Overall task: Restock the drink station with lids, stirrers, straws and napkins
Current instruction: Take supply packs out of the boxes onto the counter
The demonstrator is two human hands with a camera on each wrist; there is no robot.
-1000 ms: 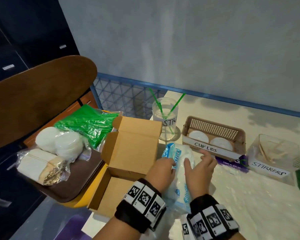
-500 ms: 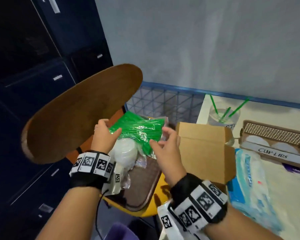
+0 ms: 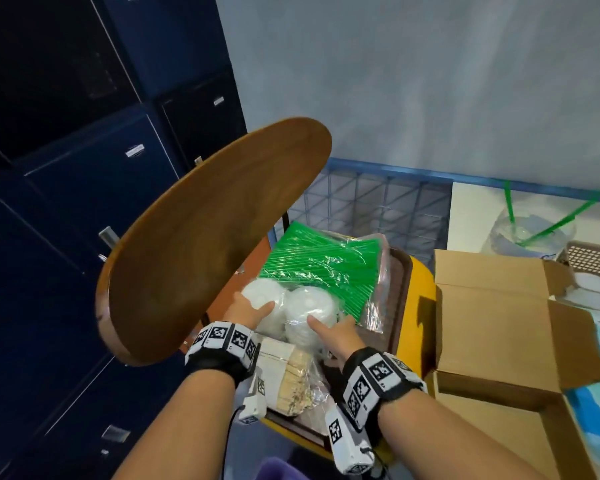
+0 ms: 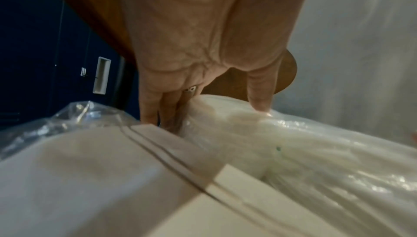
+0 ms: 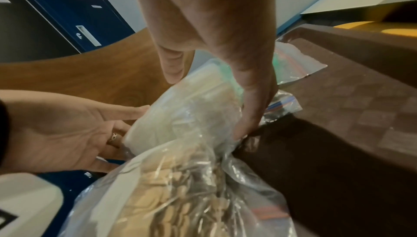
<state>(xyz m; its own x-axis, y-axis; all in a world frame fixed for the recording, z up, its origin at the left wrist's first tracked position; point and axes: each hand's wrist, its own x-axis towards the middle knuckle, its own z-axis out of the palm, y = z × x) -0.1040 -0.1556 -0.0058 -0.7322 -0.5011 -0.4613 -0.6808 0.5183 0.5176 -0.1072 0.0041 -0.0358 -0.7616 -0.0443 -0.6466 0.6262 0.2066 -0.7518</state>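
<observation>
Lids in their clear bag (image 3: 291,311) lie on the brown tray (image 3: 394,306), just in front of the green straws (image 3: 321,268). We cup the bag between both hands: left hand (image 3: 245,308) and right hand (image 3: 336,336), fingers curled round it.

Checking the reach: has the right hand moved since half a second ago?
Yes. The right hand has come down off the green straw bag, toward the tray's near end, and now grips the bag of white lids.

Wooden chair back (image 3: 201,244) tilted, just left of the fingers. Dark blue lockers (image 3: 84,188) well beyond it, further left. Open cardboard box (image 3: 499,327) right of the fingers, beside the brown tray (image 3: 397,306). Grey wall (image 3: 430,81) behind.
</observation>
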